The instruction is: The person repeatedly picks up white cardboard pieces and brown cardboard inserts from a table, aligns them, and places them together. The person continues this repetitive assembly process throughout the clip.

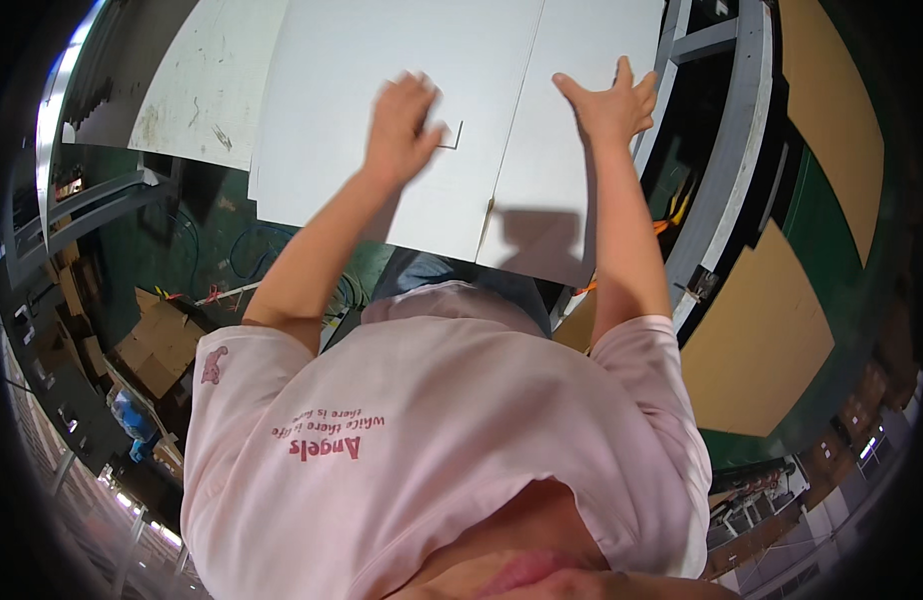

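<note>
A large white flat board (352,60), seemingly cardboard, lies before me with a long line running down its right part. A small dark L-shaped mark (458,140) shows near its middle. My left hand (402,125) is over the board beside that mark, slightly blurred, thumb apart from the fingers and nothing seen in it. Near the board's right edge, my right hand (614,108) has its fingers spread and holds nothing. Whether either hand touches the board, I cannot tell. A dark shadow (542,235) falls on the near right part.
Another whitish, scuffed panel (207,90) lies to the left. A grey metal frame (727,150) runs along the right, with brown cardboard sheets (762,340) beyond it. Torn brown cardboard (157,345) and cables (257,250) lie on the green floor at left.
</note>
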